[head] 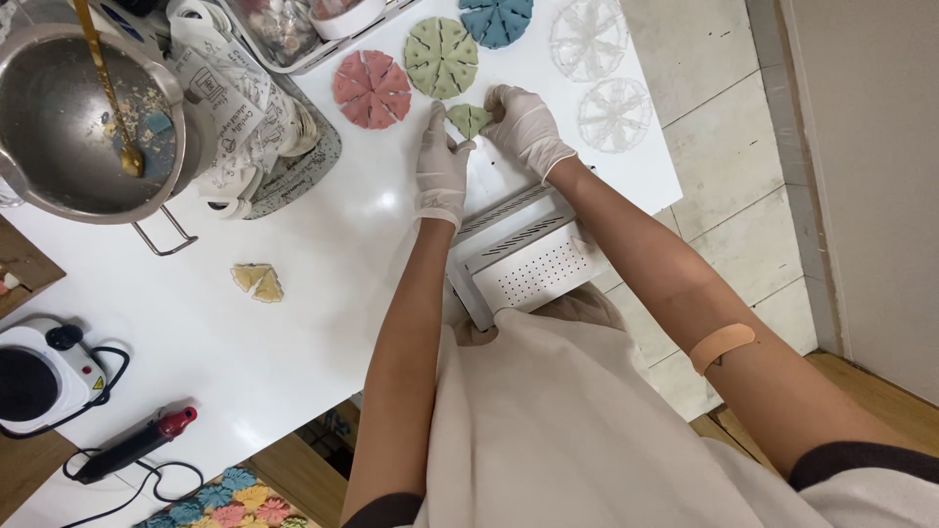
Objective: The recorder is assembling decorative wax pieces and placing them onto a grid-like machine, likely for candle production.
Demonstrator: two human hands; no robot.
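Note:
Both hands wear white gloves. My left hand point(441, 161) and my right hand point(526, 124) together pinch a green wedge-shaped piece point(469, 118) just above the white table point(293, 323). Right behind it lies a green disc of wedges point(442, 57) with one gap toward the held piece. A pink disc of wedges point(372, 89) sits to its left and a blue disc point(497, 20) to its right at the table's far edge.
Two clear plastic segmented moulds point(589, 39) point(614, 113) lie at the right. A white perforated box point(523, 256) sits under my forearms. A steel pot point(88, 117) with a gold spoon, a yellowish wedge point(257, 281), a small hotplate point(44, 376) and a red-tipped tool point(137, 445) are left.

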